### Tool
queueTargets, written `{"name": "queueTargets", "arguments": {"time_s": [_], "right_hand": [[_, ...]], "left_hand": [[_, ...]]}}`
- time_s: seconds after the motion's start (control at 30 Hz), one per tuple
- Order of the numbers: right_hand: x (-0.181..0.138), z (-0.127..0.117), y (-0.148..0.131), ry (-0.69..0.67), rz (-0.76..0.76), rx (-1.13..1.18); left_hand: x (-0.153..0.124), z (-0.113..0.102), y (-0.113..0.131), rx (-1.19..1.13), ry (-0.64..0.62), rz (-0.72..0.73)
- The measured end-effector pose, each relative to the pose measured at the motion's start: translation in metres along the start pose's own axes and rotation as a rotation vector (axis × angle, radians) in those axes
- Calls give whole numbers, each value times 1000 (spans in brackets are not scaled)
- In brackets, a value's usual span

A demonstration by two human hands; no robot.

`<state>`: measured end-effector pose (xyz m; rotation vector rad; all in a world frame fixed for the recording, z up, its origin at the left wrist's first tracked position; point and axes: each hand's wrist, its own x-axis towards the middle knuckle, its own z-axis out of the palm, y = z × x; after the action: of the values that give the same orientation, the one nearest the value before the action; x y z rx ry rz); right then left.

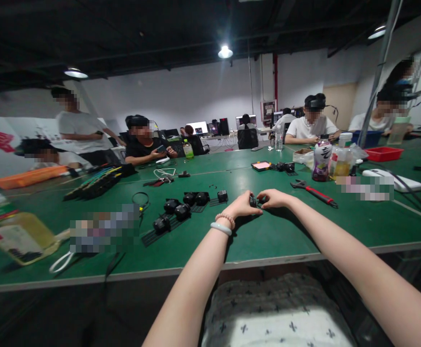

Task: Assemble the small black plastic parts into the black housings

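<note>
Just above the green table [232, 241], my two hands meet over small black parts. My left hand [243, 205], below two bracelets, pinches a small black part [253, 200]. The fingertips of my right hand [274, 198] are closed at a dark piece [263, 200] beside it; I cannot tell whether the two are joined. To the left of my left hand lie several black round-bodied parts [182, 212] on flat slotted bases, with one more black part [222, 196] closest to that hand.
An adjustable wrench [315, 193] with red handle lies right of my hands. Bottles [322, 161], a red tray [384, 153] and a white case [393, 180] stand farther right. At left are an oil-coloured jug [19, 231] and cables [97, 183]. Several people sit around the table.
</note>
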<state>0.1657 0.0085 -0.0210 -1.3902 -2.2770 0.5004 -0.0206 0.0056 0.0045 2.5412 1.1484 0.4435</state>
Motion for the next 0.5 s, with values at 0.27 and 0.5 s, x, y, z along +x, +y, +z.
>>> {"name": "queueTargets", "arguments": {"time_s": [0.27, 0.5], "right_hand": [[-6, -5, -14, 102, 21, -66], [-12, -9, -18, 182, 62, 118]], "left_hand": [[1, -1, 4, -3, 25, -2], [1, 1, 3, 24, 49, -13]]}}
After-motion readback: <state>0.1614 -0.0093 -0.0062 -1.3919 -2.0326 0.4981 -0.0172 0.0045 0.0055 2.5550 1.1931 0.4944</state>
